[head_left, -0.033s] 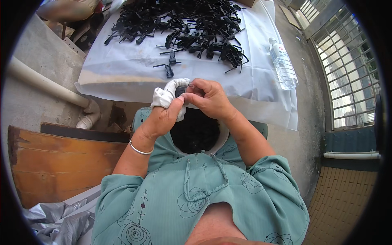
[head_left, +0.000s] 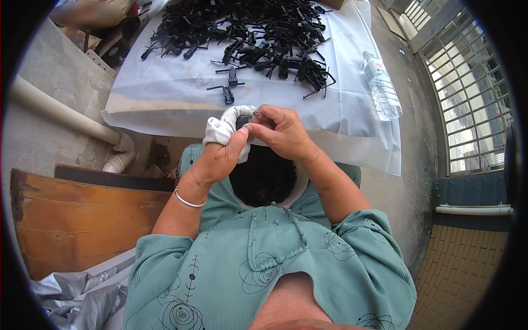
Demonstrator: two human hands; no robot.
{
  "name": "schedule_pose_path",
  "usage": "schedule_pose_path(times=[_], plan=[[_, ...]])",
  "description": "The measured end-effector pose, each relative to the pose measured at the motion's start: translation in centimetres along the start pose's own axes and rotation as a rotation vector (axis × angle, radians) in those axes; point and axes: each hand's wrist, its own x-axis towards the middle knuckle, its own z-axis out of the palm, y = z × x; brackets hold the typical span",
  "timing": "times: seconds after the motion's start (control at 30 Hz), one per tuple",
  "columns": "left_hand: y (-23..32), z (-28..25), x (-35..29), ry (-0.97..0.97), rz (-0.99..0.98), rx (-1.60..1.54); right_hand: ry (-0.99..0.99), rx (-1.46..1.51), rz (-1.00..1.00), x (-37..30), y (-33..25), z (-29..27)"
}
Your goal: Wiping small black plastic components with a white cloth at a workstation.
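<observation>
A white cloth (head_left: 219, 132) is wrapped about the fingers of my left hand (head_left: 212, 162). Against that cloth my left hand grips a small black plastic part (head_left: 242, 121), partly hidden by fingers. From the right, my right hand (head_left: 284, 133) pinches at the same part, its thumb and fingertips close together near my left thumb. Both hands are above a pale bucket (head_left: 302, 184) between my knees, with dark pieces inside that blur together. Just beyond my hands, two black plastic clips with thin arms (head_left: 228, 95) lie near the table's front edge.
A large heap of similar black parts (head_left: 258, 33) covers the far side of the table, which has a white plastic sheet (head_left: 165, 104). A clear water bottle (head_left: 380, 88) lies at the right. On the left are a pipe (head_left: 66, 113) and a wooden board (head_left: 88, 220).
</observation>
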Motion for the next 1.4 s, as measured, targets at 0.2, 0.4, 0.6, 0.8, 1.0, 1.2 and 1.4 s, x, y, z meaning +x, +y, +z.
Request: schedule_pose_path(times=[0.2,0.4,0.6,0.8,1.0,1.2,1.4], plan=[[-0.9,-0.2,0.1,0.019,0.095,0.186,-0.023,-0.049,-0.164,-0.1,0.0,0.4],[-2.0,0.8,-0.2,0.17,0.27,0.471,0.018,-0.177,-0.081,0.1,-0.2,1.9],[-1.4,-0.7,-1.1,-0.071,0.129,0.486,-0.127,-0.259,0.018,1.0,0.4,0.2],[-1.6,-2.4,-1.4,-0.147,0.083,0.623,0.176,-0.792,-0.109,5.3,0.8,2.1],[-0.2,-4.0,-0.5,0.246,-0.027,0.287,0.109,-0.873,-0.138,6.1,2.3,2.4],[0.6,-4.0,0.7,-0.225,0.127,0.317,-0.307,-0.505,-0.071,1.4,-2.1,-1.1],[0.3,-1.2,1.0,-0.135,-0.049,-0.016,0.075,-0.212,-0.046,-1.4,-2.2,-1.2]])
